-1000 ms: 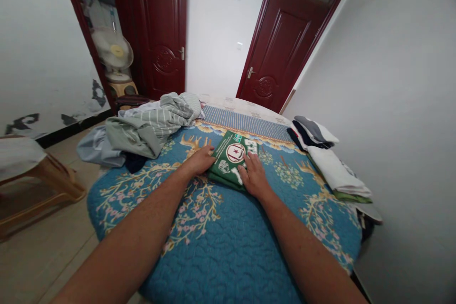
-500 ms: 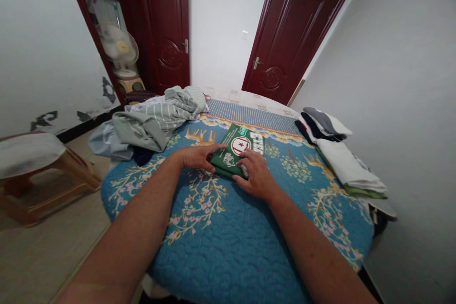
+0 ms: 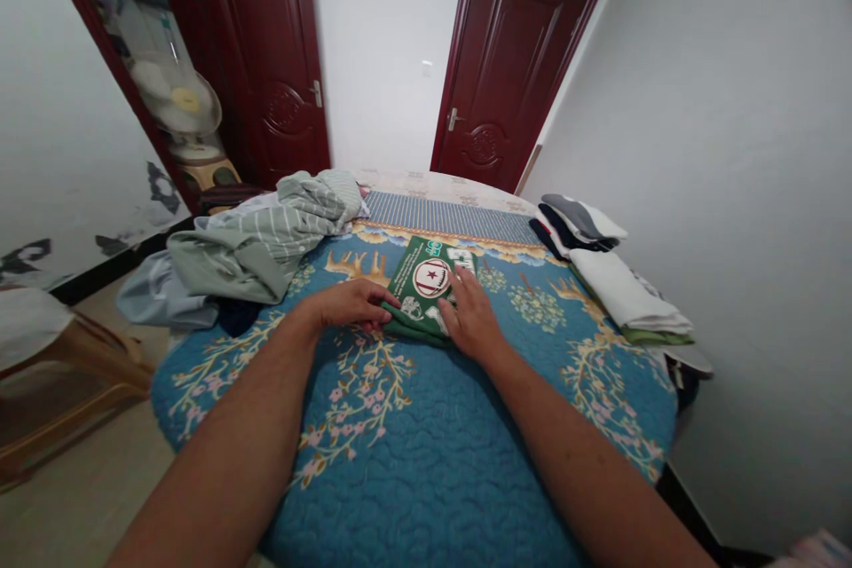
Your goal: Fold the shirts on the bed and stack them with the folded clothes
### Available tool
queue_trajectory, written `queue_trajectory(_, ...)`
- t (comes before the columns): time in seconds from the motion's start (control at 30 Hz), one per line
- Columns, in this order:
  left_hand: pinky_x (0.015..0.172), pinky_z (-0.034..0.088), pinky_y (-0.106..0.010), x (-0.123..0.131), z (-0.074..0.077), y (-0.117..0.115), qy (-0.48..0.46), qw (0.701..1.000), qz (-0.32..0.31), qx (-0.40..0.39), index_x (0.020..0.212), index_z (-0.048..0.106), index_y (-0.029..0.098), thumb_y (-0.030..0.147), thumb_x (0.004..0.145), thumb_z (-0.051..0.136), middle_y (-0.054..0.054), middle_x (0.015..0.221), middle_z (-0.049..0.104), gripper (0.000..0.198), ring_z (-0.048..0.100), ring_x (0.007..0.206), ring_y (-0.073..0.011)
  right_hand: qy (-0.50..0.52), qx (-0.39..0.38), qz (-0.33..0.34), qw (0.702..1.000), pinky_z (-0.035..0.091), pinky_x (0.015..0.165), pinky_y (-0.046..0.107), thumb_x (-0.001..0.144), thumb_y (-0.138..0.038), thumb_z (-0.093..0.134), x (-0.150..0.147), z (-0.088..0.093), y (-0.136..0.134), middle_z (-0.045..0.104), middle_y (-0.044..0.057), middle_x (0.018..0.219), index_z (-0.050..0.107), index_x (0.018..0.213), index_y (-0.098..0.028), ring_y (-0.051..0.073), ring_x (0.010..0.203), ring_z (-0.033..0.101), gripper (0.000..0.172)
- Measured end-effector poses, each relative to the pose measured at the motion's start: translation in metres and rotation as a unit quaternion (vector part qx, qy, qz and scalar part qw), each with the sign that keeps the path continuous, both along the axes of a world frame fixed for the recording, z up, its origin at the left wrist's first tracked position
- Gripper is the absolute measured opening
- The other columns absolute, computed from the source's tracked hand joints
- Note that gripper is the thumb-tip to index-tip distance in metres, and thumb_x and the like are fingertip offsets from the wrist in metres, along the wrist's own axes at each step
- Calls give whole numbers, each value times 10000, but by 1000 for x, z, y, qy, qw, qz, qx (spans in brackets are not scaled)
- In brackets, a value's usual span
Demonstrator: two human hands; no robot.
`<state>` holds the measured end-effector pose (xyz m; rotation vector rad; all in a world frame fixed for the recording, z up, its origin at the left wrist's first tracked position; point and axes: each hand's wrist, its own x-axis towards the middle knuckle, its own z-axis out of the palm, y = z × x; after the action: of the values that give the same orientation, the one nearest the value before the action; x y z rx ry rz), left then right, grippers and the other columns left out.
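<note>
A folded green T-shirt (image 3: 426, 284) with a white, red and teal print lies in the middle of the blue patterned quilted cover (image 3: 426, 444). My left hand (image 3: 356, 303) pinches its near left corner between thumb and fingers. Flat on the right side of the shirt rests my right hand (image 3: 471, 315), fingers stretched out and covering part of the lettering. Along the near edge the green fabric shows a loose, rounded fold.
A loose heap of grey-green striped clothes (image 3: 266, 235) lies at the table's left. Along the right edge are folded white and green garments (image 3: 629, 293) and a dark, grey and white folded pile (image 3: 579, 222). A stool (image 3: 59, 373) stands left of the table.
The view has turned slightly to the right. My left fingers have closed on the shirt's near left corner, and my right hand lies flatter on the print.
</note>
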<state>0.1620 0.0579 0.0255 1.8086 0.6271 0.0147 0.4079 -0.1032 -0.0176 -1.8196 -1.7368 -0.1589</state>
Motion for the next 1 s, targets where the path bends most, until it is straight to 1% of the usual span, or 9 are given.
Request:
queue_trajectory(0.1, 571, 476, -271, 0, 7, 2, 15, 996, 17, 83, 975, 809, 245, 527, 778, 779, 2, 667, 705, 346, 645, 588, -179, -33, -83, -26, 996, 277, 1278, 658, 1050, -427, 509, 1, -9, 5, 391, 215, 1711, 475, 1614, -127, 395, 1618, 279, 639)
queue_trajectory(0.2, 650, 513, -312, 10, 14, -2, -21, 946, 142, 290, 764, 731, 203, 533, 914, 625, -31, 687, 680, 377, 639, 651, -194, -46, -108, -31, 993, 237, 1286, 680, 1063, -438, 508, -1, -10, 6, 355, 200, 1736, 455, 1627, -138, 400, 1629, 256, 642)
queue_trajectory(0.27, 839, 564, -362, 24, 12, -11, -85, 896, 199, 388, 907, 756, 199, 475, 975, 556, -71, 887, 761, 347, 703, 858, -234, -47, -107, -35, 993, 223, 1291, 679, 1059, -434, 524, -3, -9, 6, 363, 191, 1734, 456, 1627, -157, 398, 1628, 259, 636)
queue_trajectory(0.33, 1067, 524, -411, 42, 0, -23, -136, 879, 160, 428, 1207, 741, 210, 410, 1013, 514, -104, 1221, 774, 360, 697, 1150, -261, -48, -103, -35, 993, 225, 1290, 673, 1052, -434, 540, -3, -9, 6, 377, 190, 1727, 457, 1626, -164, 397, 1623, 273, 640)
queue_trajectory(0.43, 1265, 362, -500, 66, -29, -39, -103, 879, 78, 460, 1480, 613, 205, 369, 1016, 534, -149, 1560, 607, 498, 529, 1468, -307, -48, -96, -30, 994, 237, 1279, 682, 1045, -446, 550, 0, -9, 6, 416, 194, 1703, 481, 1606, -163, 396, 1600, 319, 632)
queue_trajectory(0.57, 1312, 244, -587, 78, -56, -45, -26, 870, 107, 480, 1608, 486, 234, 462, 1025, 557, -164, 1702, 441, 630, 346, 1605, -369, -15, -75, -34, 997, 300, 1263, 629, 1072, -454, 490, 11, -2, 17, 550, 184, 1602, 570, 1529, -194, 352, 1504, 471, 532)
queue_trajectory(0.63, 1312, 241, -584, 76, -58, -44, -13, 871, 114, 477, 1634, 452, 241, 501, 1025, 548, -172, 1732, 387, 669, 298, 1628, -390, 1, -45, -55, 997, 322, 1257, 597, 1087, -460, 439, 18, 6, 30, 555, 210, 1587, 568, 1532, -164, 348, 1497, 481, 550)
queue_trajectory(0.77, 1313, 203, -609, 73, -53, -44, -3, 879, 110, 463, 1661, 415, 227, 507, 1023, 531, -190, 1756, 326, 706, 230, 1645, -442, -6, -26, -78, 997, 248, 1289, 610, 1089, -502, 425, 31, 15, 65, 392, 230, 1707, 482, 1608, -111, 378, 1613, 300, 652)
queue_trajectory(1.0, 1325, 151, -618, 74, -52, -45, -16, 897, 121, 425, 1654, 431, 261, 520, 982, 594, -159, 1763, 324, 738, 169, 1656, -454, 23, -194, -78, 978, 240, 1264, 646, 1077, -610, 428, 47, -4, 106, 371, 246, 1714, 480, 1620, -117, 411, 1616, 280, 735)
